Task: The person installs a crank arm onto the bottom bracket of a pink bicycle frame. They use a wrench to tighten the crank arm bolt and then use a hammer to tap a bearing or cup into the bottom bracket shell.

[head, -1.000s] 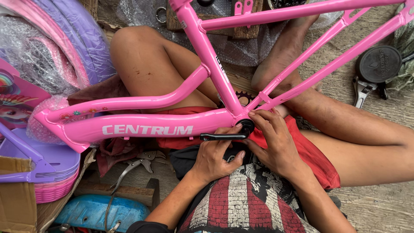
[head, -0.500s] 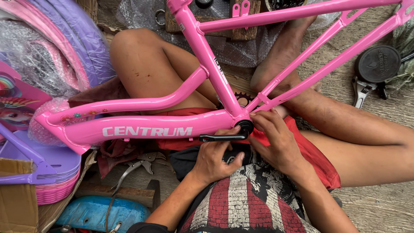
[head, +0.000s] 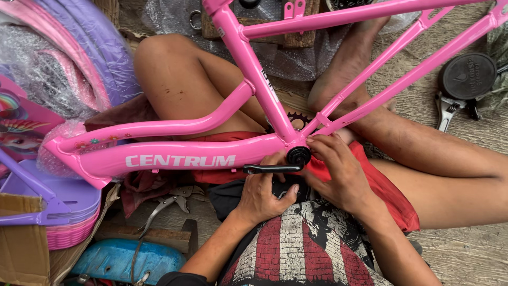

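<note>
A pink bicycle frame [head: 185, 156] lies across my lap. At its bottom bracket a black crank arm [head: 270, 169] points left from a black round hub [head: 298, 156]. My left hand [head: 263, 193] sits just under the crank arm, thumb and fingers curled against it. My right hand [head: 338, 172] presses its fingertips on the hub from the right. A toothed chainring [head: 296, 119] shows behind the frame tubes.
Pliers [head: 169, 204] lie on the floor below the frame. An adjustable wrench [head: 445, 108] and a black round lid [head: 468, 76] rest on the planks at the right. Bubble-wrapped purple and pink tyres [head: 63, 63], a purple-and-pink basket [head: 63, 212] and a blue part [head: 124, 259] crowd the left.
The frame has shifted slightly; my right hand's fingers have moved closer onto the hub while my left hand stays under the crank arm.
</note>
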